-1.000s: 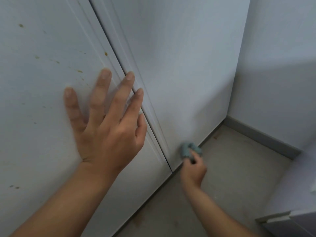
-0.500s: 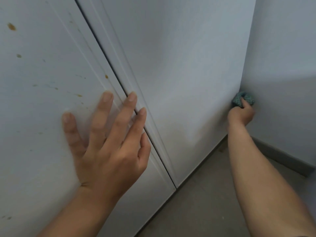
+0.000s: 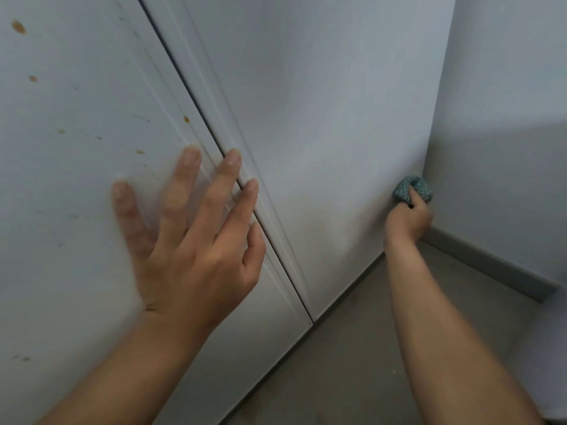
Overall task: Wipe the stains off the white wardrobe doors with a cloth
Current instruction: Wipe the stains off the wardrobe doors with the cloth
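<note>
1. left wardrobe door [image 3: 76, 210]: white, speckled with orange-brown stains [image 3: 19, 27], some fainter and greenish.
2. right wardrobe door [image 3: 322, 118]: white, faint yellowish smear low down.
3. cloth [image 3: 405, 190]: teal, fine checked weave.
4. floor [image 3: 352, 363]: dull grey-beige, no pattern.
5. skirting board [image 3: 491, 265]: mid grey.
6. wall [image 3: 506, 87]: pale bluish white, greyer in the shadowed lower part.

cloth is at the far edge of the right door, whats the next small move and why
Probably sweep the cloth, gripped in the right hand, leftward over the faint yellowish smear low on the right door. It sits at that door's far edge now; the left door's brown spots lie farther off.
</note>
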Demonstrator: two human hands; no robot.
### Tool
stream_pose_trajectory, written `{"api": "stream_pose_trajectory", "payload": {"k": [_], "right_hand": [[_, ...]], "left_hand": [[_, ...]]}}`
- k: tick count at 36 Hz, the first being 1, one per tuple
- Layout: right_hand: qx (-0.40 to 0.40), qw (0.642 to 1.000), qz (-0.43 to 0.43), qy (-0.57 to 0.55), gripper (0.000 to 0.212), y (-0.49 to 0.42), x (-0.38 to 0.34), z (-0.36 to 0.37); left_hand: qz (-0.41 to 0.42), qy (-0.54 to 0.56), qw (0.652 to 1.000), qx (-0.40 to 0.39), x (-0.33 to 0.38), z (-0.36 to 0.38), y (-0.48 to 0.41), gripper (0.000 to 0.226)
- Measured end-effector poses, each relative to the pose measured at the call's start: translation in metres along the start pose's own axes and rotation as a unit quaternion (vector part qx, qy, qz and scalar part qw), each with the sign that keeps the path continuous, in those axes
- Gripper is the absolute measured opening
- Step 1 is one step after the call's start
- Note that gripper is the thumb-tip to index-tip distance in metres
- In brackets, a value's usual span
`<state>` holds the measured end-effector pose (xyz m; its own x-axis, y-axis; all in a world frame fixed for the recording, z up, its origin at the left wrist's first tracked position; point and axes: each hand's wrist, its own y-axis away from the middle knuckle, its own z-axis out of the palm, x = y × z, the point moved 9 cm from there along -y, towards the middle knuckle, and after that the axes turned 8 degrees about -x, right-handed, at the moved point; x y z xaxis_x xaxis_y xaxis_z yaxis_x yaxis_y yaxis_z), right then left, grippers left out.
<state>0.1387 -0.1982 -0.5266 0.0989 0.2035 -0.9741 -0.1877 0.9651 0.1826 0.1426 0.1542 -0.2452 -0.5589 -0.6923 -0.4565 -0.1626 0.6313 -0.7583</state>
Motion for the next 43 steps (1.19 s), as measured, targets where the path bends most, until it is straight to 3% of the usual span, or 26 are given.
{"api": "stream_pose_trajectory", "payload": {"k": [7,13,22,32,37,43], "right_hand": [[-0.002,0.997,-0.056,0.044,0.061,0.082,0.003,0.010],[-0.020,0.991,-0.078,0.111,0.061,0.063,-0.003,0.000],[-0.054,0.995,-0.057,0.057,0.054,0.135,0.035,0.009],[-0.044,0.997,-0.043,0.044,0.054,0.139,0.027,0.008],[-0.063,0.991,-0.114,0.038,0.053,0.192,0.033,0.015],[-0.089,0.991,-0.087,0.039,0.050,0.175,0.033,0.015]], "left_hand": [[-0.003,-0.002,1.000,-0.001,0.000,0.000,-0.002,0.033],[0.001,0.003,1.000,-0.001,0.000,0.000,-0.001,0.034],[0.001,0.009,1.000,0.002,0.001,-0.001,-0.002,0.034],[0.004,0.009,1.000,0.013,0.001,-0.003,-0.002,0.031],[0.003,0.010,1.000,0.010,0.001,-0.002,-0.003,0.033],[0.008,0.010,1.000,-0.001,0.001,-0.002,-0.002,0.034]]}}
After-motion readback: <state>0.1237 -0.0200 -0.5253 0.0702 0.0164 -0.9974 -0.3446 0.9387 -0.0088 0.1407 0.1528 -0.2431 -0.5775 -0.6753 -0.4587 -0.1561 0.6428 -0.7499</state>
